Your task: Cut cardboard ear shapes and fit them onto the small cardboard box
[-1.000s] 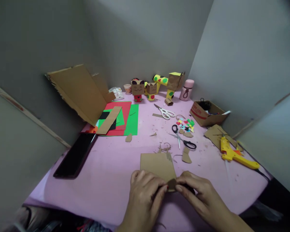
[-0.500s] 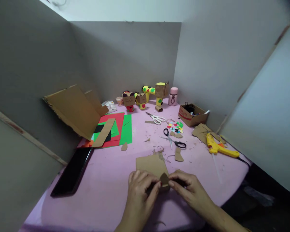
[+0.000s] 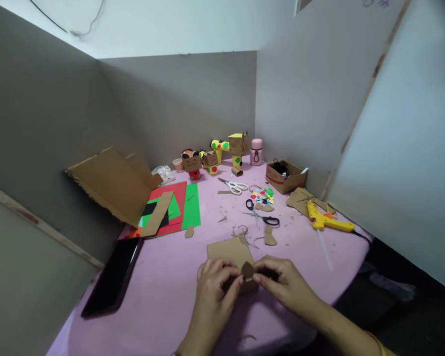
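My left hand (image 3: 219,289) and my right hand (image 3: 282,282) meet near the front of the table. Between their fingertips stands a small pointed brown cardboard piece (image 3: 247,270), pinched from both sides. Just below it is a small cardboard box (image 3: 249,286), partly hidden by my fingers. A flat cardboard sheet (image 3: 230,250) lies right behind my hands, with thin curled scraps (image 3: 241,231) at its far edge.
Black-handled scissors (image 3: 261,216) lie open beyond my hands, white scissors (image 3: 233,186) farther back. A yellow glue gun (image 3: 328,220) is at right, a black tablet (image 3: 113,279) at left. Coloured sheets (image 3: 192,205), cardboard figures (image 3: 192,163) and an open box (image 3: 284,182) stand behind.
The camera view has shifted, so the table things appear slightly left and the back ones lower. Both hands keep the same pinch on the pointed piece.
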`<move>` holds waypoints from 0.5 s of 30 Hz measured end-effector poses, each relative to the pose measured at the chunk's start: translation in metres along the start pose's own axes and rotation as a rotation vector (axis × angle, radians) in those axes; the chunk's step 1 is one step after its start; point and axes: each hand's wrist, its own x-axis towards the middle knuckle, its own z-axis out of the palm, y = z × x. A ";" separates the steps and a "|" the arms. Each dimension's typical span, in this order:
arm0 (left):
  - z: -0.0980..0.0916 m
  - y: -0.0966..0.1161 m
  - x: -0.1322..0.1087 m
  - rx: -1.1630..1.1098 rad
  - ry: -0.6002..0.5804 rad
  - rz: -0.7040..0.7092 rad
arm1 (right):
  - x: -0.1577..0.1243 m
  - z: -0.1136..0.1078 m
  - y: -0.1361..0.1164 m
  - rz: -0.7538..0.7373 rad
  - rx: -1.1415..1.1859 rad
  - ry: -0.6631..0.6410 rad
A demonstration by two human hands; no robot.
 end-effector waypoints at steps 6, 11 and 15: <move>-0.006 0.003 0.006 -0.037 -0.046 0.004 | 0.002 -0.002 -0.005 0.016 0.019 -0.037; -0.004 0.004 0.007 -0.023 -0.043 0.014 | -0.005 0.002 0.001 0.013 0.039 -0.013; -0.003 0.004 0.007 -0.019 -0.029 0.017 | -0.011 0.007 0.007 0.009 0.049 0.039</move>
